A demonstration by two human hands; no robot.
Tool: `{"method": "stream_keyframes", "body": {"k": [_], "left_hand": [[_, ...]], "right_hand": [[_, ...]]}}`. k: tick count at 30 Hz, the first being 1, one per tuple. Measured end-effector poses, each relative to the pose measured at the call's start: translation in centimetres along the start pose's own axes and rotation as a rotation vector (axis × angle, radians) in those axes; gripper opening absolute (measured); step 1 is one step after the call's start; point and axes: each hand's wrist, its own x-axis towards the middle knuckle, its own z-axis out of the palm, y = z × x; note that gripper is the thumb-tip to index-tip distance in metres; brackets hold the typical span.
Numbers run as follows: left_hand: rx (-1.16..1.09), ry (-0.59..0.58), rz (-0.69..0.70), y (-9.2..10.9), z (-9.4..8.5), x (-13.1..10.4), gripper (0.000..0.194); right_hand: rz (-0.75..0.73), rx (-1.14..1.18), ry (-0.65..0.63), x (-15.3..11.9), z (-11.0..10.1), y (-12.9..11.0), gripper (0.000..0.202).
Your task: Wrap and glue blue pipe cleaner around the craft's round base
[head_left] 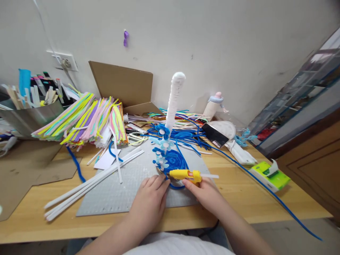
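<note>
My right hand (205,193) is wrapped round a yellow hot glue gun (183,175), with a white glue stick (209,176) out of its back. The gun's nozzle points left, at the near edge of a blue coiled pipe-cleaner base (174,161). At that same edge, my left hand (151,193) has its fingers closed on a blue pipe cleaner (176,187) that loops round the front; its fingertips are partly hidden. From the base rises an upright white fuzzy post (174,101). Blue and light-blue flowers (161,145) with white centres climb its left side.
A grey cutting mat (111,198) lies underneath. Left are white pipe cleaners (92,186), coloured bundles (85,118) and a metal tool holder (34,118). Behind are loose blue pipe cleaners (186,134) and cardboard (122,83). Right are a phone (214,135) and green tissue pack (271,175).
</note>
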Motion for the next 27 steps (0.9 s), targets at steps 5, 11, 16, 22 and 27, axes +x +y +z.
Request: {"method": "stream_keyframes", "body": {"k": [5, 11, 16, 22, 27], "left_hand": [[-0.004, -0.004, -0.006, 0.0, 0.0, -0.1, 0.04], [-0.004, -0.001, 0.002, 0.0, -0.1, -0.1, 0.04], [-0.004, -0.008, -0.003, 0.0, -0.1, -0.1, 0.04], [-0.004, -0.002, 0.002, 0.0, 0.0, 0.0, 0.039], [-0.018, 0.019, 0.001, -0.1, 0.0, 0.0, 0.039]], "right_hand": [[-0.046, 0.032, 0.003, 0.3, 0.2, 0.2, 0.042], [-0.035, 0.047, -0.009, 0.0, -0.2, 0.2, 0.039], [-0.012, 0.021, 0.016, -0.5, -0.7, 0.8, 0.04], [-0.019, 0.061, 0.04, -1.0, -1.3, 1.5, 0.041], [0.013, 0.036, 0.1, -1.4, -1.7, 2.0, 0.038]]}}
